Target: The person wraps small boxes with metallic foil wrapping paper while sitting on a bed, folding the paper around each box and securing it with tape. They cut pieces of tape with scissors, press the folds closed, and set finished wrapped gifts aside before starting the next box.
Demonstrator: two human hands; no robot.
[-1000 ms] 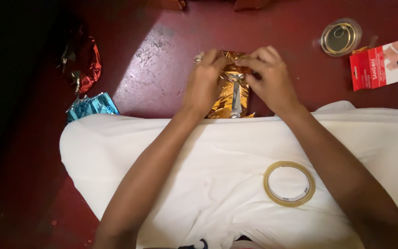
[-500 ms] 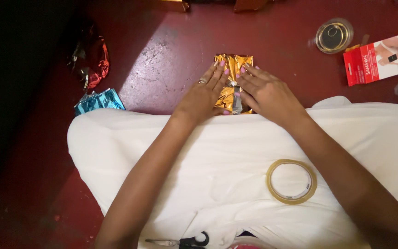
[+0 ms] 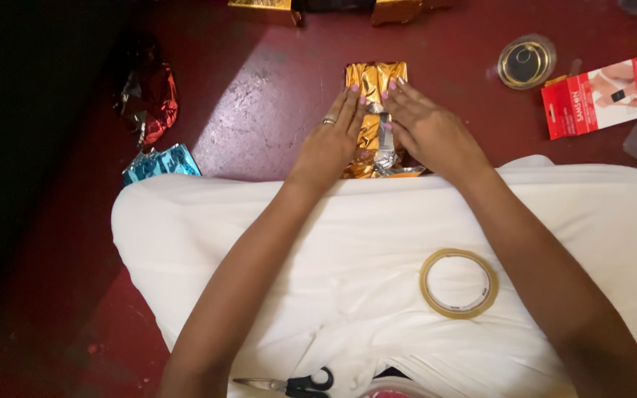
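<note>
I see both hands pressed flat on a small packet wrapped in gold foil (image 3: 374, 110), which lies on the dark red floor (image 3: 274, 88) just beyond the far edge of a white cloth (image 3: 318, 250). My left hand (image 3: 333, 140), with a ring on one finger, covers the packet's left side, its grip released and fingers stretched out. My right hand (image 3: 425, 129) lies on the right side, also released and flat, fingertips near the packet's far end. On the cloth, to the right, lies a roll of clear tape (image 3: 458, 283). Scissors (image 3: 289, 384) lie at the near edge. Crumpled red foil (image 3: 152, 96) and blue foil (image 3: 160, 162) sit far left; a round tin lid (image 3: 526, 63) and a red carton (image 3: 595, 96) sit far right.
</note>
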